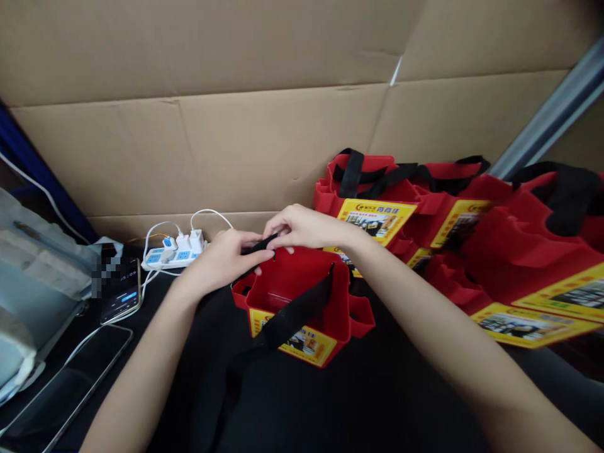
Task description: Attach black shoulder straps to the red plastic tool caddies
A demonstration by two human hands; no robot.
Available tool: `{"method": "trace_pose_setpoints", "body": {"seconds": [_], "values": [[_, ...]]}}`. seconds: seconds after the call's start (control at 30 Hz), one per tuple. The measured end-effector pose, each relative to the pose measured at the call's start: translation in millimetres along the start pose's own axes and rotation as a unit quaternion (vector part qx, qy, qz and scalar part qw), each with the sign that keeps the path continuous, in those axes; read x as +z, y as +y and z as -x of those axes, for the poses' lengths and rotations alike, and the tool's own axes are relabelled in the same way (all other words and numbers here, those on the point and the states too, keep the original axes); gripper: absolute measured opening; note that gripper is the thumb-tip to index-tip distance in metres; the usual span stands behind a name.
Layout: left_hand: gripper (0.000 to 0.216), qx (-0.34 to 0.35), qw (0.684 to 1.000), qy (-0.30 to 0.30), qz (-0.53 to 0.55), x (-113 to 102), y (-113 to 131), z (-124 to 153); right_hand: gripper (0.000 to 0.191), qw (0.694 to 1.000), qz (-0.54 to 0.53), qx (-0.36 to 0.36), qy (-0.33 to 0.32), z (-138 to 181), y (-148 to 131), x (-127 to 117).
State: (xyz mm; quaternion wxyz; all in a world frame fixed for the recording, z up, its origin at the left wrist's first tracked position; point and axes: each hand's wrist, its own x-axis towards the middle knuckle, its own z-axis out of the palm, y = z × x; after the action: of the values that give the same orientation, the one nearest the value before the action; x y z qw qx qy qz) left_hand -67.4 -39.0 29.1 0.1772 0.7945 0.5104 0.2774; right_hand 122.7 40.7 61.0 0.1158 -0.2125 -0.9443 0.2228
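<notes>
A red plastic box (pixel 302 270) with a yellow printed label stands in the middle of the black surface. From its right side a black strap (pixel 297 314) hangs over the front and trails down onto the black surface. At the box's back left rim, my left hand (pixel 236 255) pinches a black strap end between thumb and fingers. My right hand (pixel 292 228) grips the same strap end close beside it, fingertips almost meeting the left thumb. The exact spot where the strap meets the rim is partly covered by my fingers.
Several more red boxes (pixel 472 264) with black straps are stacked at the right. On the left are a power strip (pixel 177 257) with plugged-in chargers, a lit phone (pixel 123 292), a dark phone (pixel 70 393) and grey-white packaging (pixel 38 270). Cardboard (pixel 236 151) walls the back.
</notes>
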Motion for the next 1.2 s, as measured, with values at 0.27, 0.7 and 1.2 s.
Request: {"method": "trace_pose_setpoints", "body": {"seconds": [0.27,0.7,1.2], "values": [[0.021,-0.122,0.989,-0.006,-0.088,39.0,1.7,-13.9,0.031,0.991,-0.106,0.086,0.01,26.1,43.3,18.2],[0.027,-0.128,0.968,0.021,-0.213,53.0,5.7,-18.9,0.034,0.975,-0.198,0.092,0.032,19.1,50.5,45.3],[0.022,-0.105,0.961,-0.016,-0.256,44.4,4.1,-14.2,0.036,0.973,0.16,0.064,0.155,22.0,62.3,48.5]]}}
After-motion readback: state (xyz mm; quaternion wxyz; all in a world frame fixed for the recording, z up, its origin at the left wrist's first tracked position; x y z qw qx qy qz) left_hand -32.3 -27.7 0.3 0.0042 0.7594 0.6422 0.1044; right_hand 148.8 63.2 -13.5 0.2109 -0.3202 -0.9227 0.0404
